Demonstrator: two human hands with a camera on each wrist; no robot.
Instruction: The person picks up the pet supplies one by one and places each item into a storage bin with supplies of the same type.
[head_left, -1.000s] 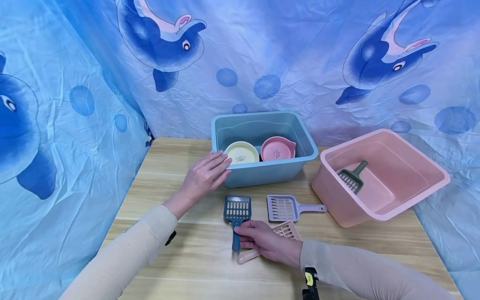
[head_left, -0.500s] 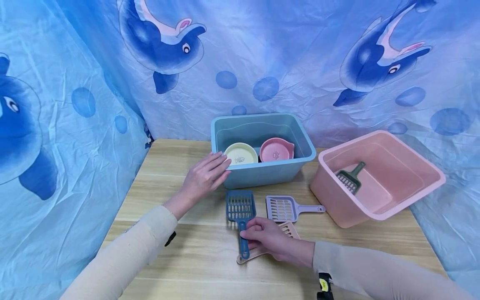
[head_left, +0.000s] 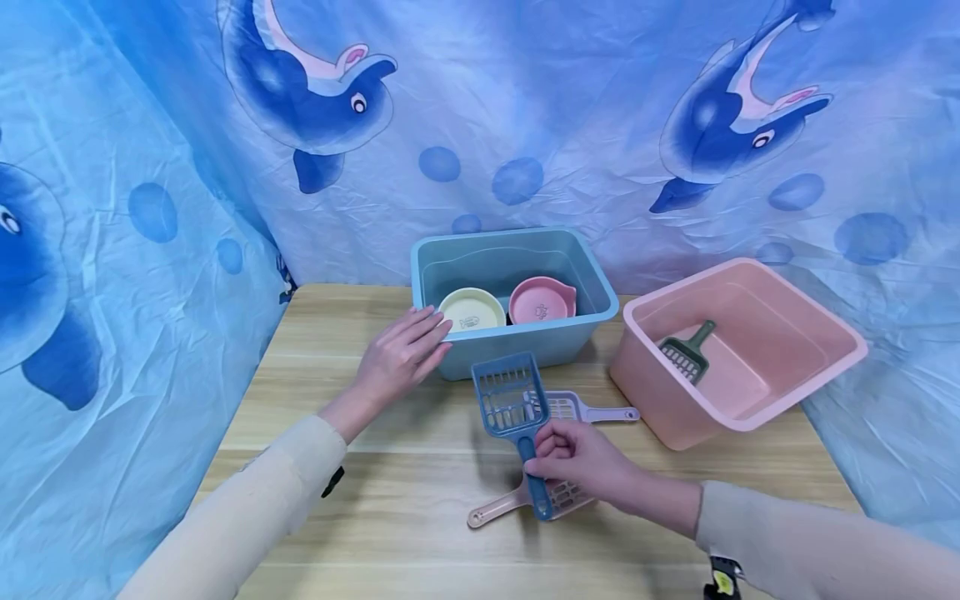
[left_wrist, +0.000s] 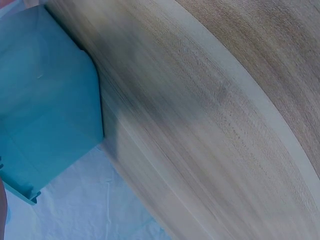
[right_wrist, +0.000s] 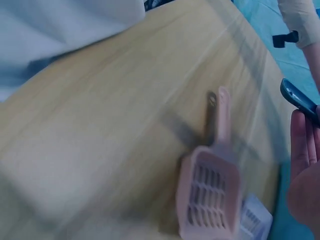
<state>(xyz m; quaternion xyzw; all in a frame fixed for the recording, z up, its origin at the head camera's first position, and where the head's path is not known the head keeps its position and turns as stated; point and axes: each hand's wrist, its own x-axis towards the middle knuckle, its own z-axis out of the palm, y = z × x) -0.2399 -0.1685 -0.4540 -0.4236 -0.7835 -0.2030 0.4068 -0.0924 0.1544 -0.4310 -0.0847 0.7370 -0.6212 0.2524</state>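
My right hand (head_left: 588,458) grips a blue slotted litter scoop (head_left: 513,398) by its handle, raised over the table with the scoop end pointing away. Behind it, partly covered, lie a pale pink litter scoop (head_left: 498,506) and a lilac one (head_left: 611,414). In the right wrist view the pink scoop (right_wrist: 210,190) lies flat, and the blue handle's end (right_wrist: 298,98) shows at the fingers. My left hand (head_left: 397,358) rests on the near left rim of the blue tub (head_left: 525,335), its fingers extended. A cream dish (head_left: 471,310) and a pink dish (head_left: 542,300) sit in that tub.
A pink tub (head_left: 660,400) stands at the right with a dark green litter scoop (head_left: 687,357) inside. The wooden table (head_left: 330,533) meets a blue dolphin-print curtain (head_left: 480,100) at its back and sides.
My right hand has lifted the blue scoop off the table and moved it rightward, over the pink and lilac scoops. The left hand stays at the blue tub's rim.
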